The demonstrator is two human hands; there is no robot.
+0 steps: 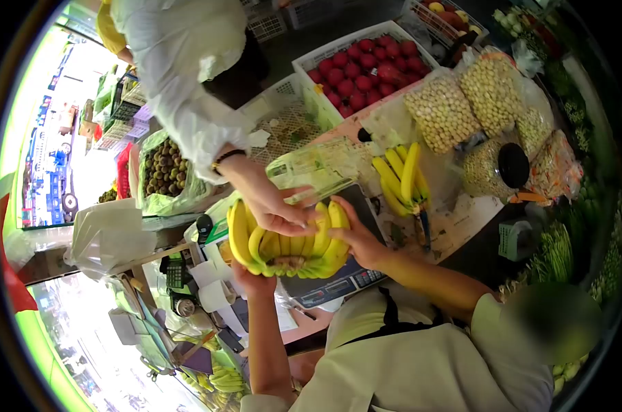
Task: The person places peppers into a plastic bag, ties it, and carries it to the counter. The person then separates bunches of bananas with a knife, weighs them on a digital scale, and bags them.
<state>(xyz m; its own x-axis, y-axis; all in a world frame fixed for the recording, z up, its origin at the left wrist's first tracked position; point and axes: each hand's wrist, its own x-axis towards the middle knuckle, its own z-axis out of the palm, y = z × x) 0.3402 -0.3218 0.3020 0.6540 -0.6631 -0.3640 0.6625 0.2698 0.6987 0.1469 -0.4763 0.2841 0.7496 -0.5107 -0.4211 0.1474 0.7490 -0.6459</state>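
A large bunch of yellow bananas (288,247) is held up between my two hands, over a digital scale (324,292). My left hand (254,278) grips its lower left end, with the fingers partly hidden by the fruit. Around the right end, my right hand (355,237) is closed on the outer bananas. Another person's hand (278,208), with a white sleeve and a dark bracelet, reaches over the top of the bunch. Whether that hand touches the bananas I cannot tell.
A smaller banana bunch (403,180) lies on the counter beside a knife (424,230). Beyond are a white crate of red fruit (307,86), bags of pale round goods (442,113) and a black-lidded jar (486,168). Left are a bag of brown fruit (165,168) and a calculator (175,272).
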